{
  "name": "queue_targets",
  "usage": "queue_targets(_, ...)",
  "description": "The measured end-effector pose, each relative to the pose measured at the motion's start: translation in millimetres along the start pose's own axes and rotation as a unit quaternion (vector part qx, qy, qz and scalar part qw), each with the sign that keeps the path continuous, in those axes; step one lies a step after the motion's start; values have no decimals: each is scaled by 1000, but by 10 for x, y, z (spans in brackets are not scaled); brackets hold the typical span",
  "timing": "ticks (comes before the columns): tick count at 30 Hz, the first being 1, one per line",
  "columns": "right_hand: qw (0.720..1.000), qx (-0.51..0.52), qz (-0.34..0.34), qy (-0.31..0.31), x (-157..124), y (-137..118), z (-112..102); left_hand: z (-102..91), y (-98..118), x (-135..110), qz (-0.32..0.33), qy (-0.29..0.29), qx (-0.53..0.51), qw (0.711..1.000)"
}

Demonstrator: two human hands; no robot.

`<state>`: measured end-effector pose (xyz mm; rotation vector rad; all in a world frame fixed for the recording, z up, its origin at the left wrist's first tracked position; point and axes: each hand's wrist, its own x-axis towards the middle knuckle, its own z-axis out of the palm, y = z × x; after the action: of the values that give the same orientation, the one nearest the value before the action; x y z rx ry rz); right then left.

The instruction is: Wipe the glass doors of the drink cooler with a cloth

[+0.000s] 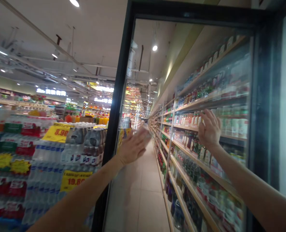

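A glass door (143,193) in a black frame (114,109) stands in front of me, with shelves of drinks visible through the glass. My left hand (134,146) is at the left part of the pane, its fingers stretched out flat and blurred by motion. Past its fingertips is a pale smear; I cannot tell whether this is a cloth or a reflection. Farther right, my right hand (209,129) is raised at the pane, fingers loosely bent and somewhat apart, with nothing visible in it. Whether its fingertips touch the glass is unclear.
Long shelves (188,141) of bottles run away on the right along a tiled floor (147,206). On the left, stacked packs of bottled water (43,174) and other drinks carry yellow price signs (72,181). The door frame's thick right upright (265,106) stands beside my right forearm.
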<state>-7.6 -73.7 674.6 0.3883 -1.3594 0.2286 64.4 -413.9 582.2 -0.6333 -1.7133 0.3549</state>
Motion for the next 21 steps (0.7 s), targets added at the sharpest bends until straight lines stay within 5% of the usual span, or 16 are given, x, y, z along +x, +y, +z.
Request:
queue_targets(2,1000,2,-1,4,-3,5,5,-14,-55,79,-152,49,34,987)
queue_targets(3,1000,2,-3,5,-5,7,9,-9,-46,90,-148,53,38,987)
queue_targets(5,1000,2,-8,8,-8,10,14,17,21,75,11,25,20,999)
queue_targets(7,1000,0,-14,13,-9,9,15,36,77,80,193,-12,-2,981)
queue_targets(8,1000,-1,-16,15,-9,6,13,34,77,110,227,-22,-7,974)
queue_targets(9,1000,-2,-17,15,-8,3,9,24,58,159,207,-22,-4,978)
queue_targets(11,1000,-6,-15,14,-4,-4,-1,-8,-12,288,37,9,16,999)
queue_targets(13,1000,-9,-15,10,0,-7,-11,-27,-53,391,-124,46,34,991)
queue_targets(14,1000,-9,-15,9,2,-7,-14,-23,-45,416,-136,51,36,989)
queue_targets(15,1000,-9,-14,9,4,-5,-16,-12,-19,424,-91,43,31,994)
queue_targets(18,1000,-4,-15,6,7,5,-16,30,59,415,175,-3,1,985)
queue_targets(20,1000,-3,-11,4,8,10,-14,26,19,460,217,-7,1,976)
queue_targets(21,1000,-3,-12,5,8,11,-13,11,-31,504,172,4,11,985)
